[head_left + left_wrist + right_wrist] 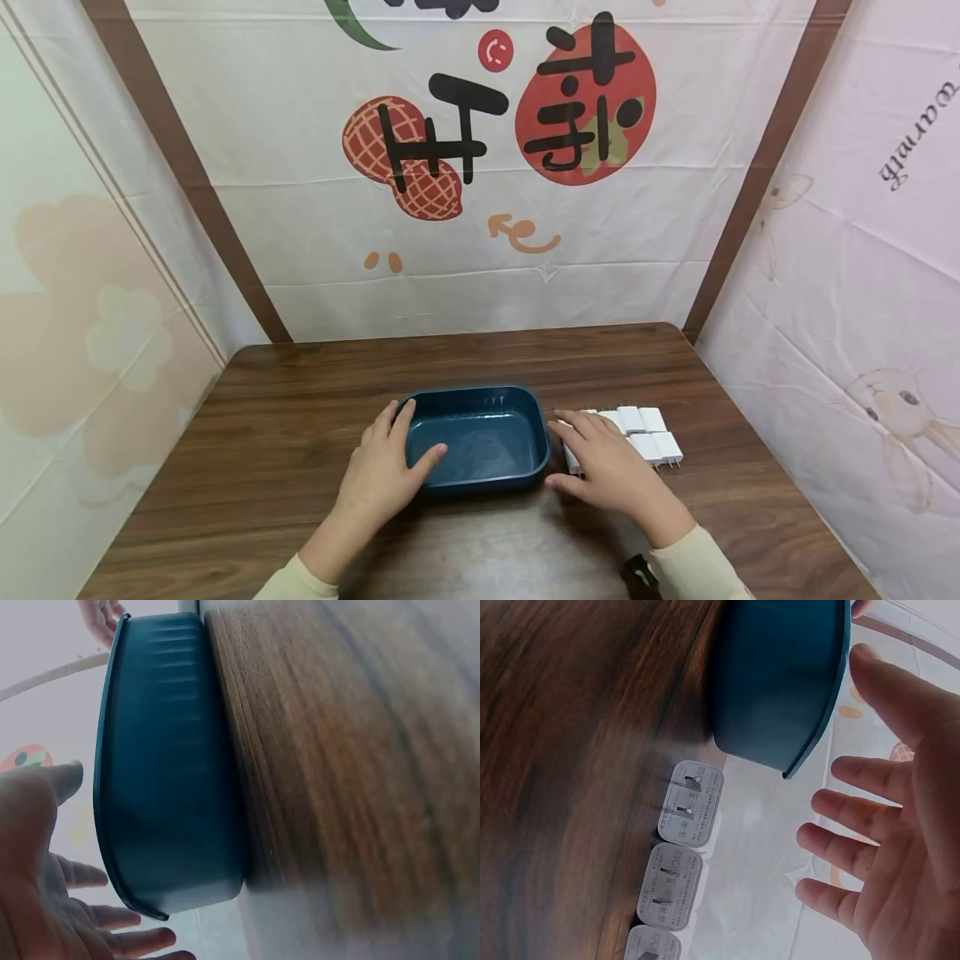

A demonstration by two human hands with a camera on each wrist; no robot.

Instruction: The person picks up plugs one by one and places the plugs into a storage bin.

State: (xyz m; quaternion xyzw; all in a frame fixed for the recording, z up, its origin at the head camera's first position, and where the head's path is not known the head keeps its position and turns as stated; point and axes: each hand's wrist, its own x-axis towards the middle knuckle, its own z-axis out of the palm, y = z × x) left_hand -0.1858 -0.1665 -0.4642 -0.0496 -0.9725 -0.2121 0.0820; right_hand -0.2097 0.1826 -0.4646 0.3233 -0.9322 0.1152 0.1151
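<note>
A dark teal rectangular tray [480,482] with raised walls lies on the wooden table, its inside bare. At its left end is my left hand [382,467], fingers spread and the thumb over the near left rim; in the left wrist view the fingers look apart from the tray wall [165,765]. My right hand [603,462] hovers off the tray's right end, fingers straight and holding nothing. Partly under and behind that hand sit several white plug chargers [666,447] in rows. Their metal prongs show in the right wrist view on one charger [691,804].
The brown wood-grain table [300,417] has rounded back corners. Printed fabric hangs behind it [465,292] and along both sides. A black strap or device [641,575] sits by the right sleeve [697,567].
</note>
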